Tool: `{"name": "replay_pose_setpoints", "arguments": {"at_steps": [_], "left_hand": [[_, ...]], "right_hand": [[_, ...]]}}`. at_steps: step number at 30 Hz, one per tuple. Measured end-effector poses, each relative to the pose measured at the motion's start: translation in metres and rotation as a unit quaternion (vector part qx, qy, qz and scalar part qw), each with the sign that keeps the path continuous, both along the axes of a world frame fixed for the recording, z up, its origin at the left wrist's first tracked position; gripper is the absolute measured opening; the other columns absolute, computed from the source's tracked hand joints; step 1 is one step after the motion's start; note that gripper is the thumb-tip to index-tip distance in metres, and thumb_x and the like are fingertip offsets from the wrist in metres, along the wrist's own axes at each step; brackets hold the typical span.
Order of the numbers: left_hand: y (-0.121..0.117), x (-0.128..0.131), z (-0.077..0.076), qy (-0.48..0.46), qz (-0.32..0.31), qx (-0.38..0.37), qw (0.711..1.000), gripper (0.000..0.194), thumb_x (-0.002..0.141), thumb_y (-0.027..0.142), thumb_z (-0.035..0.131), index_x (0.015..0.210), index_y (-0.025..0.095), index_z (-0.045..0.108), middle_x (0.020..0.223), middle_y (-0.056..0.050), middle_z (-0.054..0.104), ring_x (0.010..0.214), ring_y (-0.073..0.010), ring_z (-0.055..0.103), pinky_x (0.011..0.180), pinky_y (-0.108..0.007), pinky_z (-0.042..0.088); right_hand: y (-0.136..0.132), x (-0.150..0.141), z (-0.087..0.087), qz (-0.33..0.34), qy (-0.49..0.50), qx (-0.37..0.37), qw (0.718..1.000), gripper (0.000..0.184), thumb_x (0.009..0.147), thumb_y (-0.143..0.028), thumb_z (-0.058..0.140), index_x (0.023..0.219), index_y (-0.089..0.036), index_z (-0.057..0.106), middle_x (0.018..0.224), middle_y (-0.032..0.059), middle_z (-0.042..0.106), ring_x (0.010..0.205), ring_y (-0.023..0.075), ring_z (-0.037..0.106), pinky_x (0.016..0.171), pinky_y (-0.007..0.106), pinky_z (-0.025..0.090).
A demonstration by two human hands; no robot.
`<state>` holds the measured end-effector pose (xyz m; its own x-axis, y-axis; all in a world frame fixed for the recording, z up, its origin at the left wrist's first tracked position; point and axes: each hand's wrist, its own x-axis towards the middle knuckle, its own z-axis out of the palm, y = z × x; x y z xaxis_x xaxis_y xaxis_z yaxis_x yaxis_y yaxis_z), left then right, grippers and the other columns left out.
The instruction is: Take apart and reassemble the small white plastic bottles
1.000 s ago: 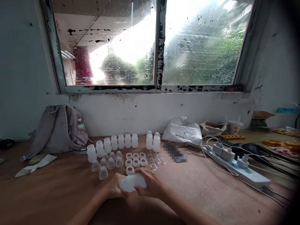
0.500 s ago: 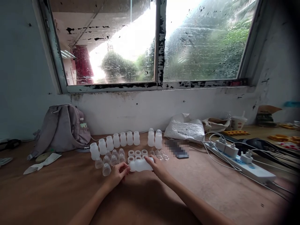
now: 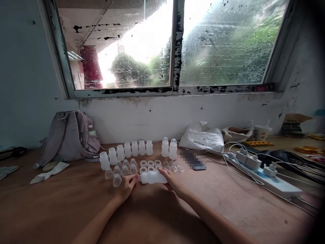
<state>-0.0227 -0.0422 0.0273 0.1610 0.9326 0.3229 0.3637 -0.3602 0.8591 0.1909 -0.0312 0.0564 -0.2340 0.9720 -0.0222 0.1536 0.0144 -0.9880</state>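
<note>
A whitish baby bottle (image 3: 152, 177) lies sideways above the table, its narrow end to the left. My right hand (image 3: 172, 181) is closed round its right end. At the narrow end my left hand (image 3: 130, 185) has its fingers pinched together; what they hold, if anything, is hidden. Just beyond are white collar rings (image 3: 143, 163) in two rows and thin clear rings (image 3: 174, 168). Clear domed caps (image 3: 117, 180) stand to the left. Behind them runs a row of open bottles (image 3: 127, 150). Two bottles with domed caps (image 3: 173, 149) stand upright to the right of that row.
A grey backpack (image 3: 69, 135) leans at the back left, with a white tissue (image 3: 49, 173) before it. To the right are a phone (image 3: 198, 164), a silvery plastic bag (image 3: 203, 137), a paper cup (image 3: 262, 132) and a power strip (image 3: 281, 184) with chargers and loose cables.
My left hand's fingers have closed up and sit slightly left of the bottle's narrow end. The bottle stays in my right hand. The whole view has shifted a little.
</note>
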Motion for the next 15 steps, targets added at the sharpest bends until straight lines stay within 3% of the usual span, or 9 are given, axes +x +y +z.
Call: {"name": "replay_pose_setpoints", "arguments": {"at_steps": [3,8,12,15], "left_hand": [[0.005,-0.001,-0.007,-0.017,0.006,-0.042,0.999,0.058,0.083,0.05,0.025,0.037,0.017,0.037,0.033,0.003,0.033,0.036,-0.0081,0.035,0.044,-0.023,0.027],[0.01,-0.004,-0.009,-0.051,0.024,-0.06,0.997,0.061,0.082,0.053,0.026,0.035,0.017,0.038,0.029,0.003,0.031,0.031,-0.0073,0.032,0.04,-0.023,0.024],[0.009,-0.003,-0.006,-0.04,-0.01,-0.058,0.997,0.053,0.079,0.05,0.036,0.04,0.015,0.041,0.034,0.004,0.035,0.032,-0.0066,0.033,0.039,-0.022,0.023],[0.005,-0.001,-0.005,-0.018,-0.044,-0.056,0.997,0.047,0.078,0.048,0.04,0.045,0.015,0.043,0.039,0.004,0.039,0.035,-0.0065,0.034,0.039,-0.021,0.023]], "right_hand": [[0.0,0.0,0.001,0.0,0.006,-0.011,1.0,0.034,0.074,-0.052,0.044,0.074,-0.018,0.047,0.046,-0.0055,0.039,0.034,0.0054,0.033,0.027,0.015,0.017],[0.006,0.003,-0.005,-0.02,0.051,-0.022,0.998,0.03,0.073,-0.049,0.046,0.079,-0.019,0.047,0.052,-0.0053,0.046,0.029,0.0036,0.032,0.028,0.016,0.019],[0.011,0.009,-0.01,0.004,0.203,-0.087,0.975,0.029,0.073,-0.044,0.049,0.089,-0.019,0.048,0.07,0.0009,0.055,0.047,0.0087,0.051,0.035,0.017,0.033],[0.012,0.009,-0.009,0.044,0.278,-0.111,0.953,0.027,0.072,-0.035,0.053,0.092,-0.018,0.05,0.077,0.0037,0.057,0.061,0.0114,0.056,0.048,0.02,0.043]]}}
